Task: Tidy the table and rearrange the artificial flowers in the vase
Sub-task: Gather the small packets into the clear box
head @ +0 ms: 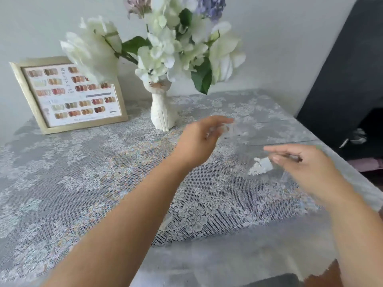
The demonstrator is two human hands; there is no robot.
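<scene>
The artificial flowers (176, 44) are standing bunched in the cat-shaped vase (163, 112) at the back of the lace-covered table (83, 172), beside a framed colour chart (70, 94). The 2 hands are hovering over the cloth: the left hand (199, 139) is blurred, so its grip cannot be told, while the right hand (306, 164) is pinching something thin and dark. The flower rearranging looks as if it is still waiting.

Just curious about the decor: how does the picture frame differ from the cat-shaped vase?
The picture frame is flat, rectangular and gold-edged, leaning tilted back; the vase is white, rounded and upright. The frame shows a chart of colour swatches; the vase holds white flowers. Both stand on the lace tablecloth near the wall.
</scene>
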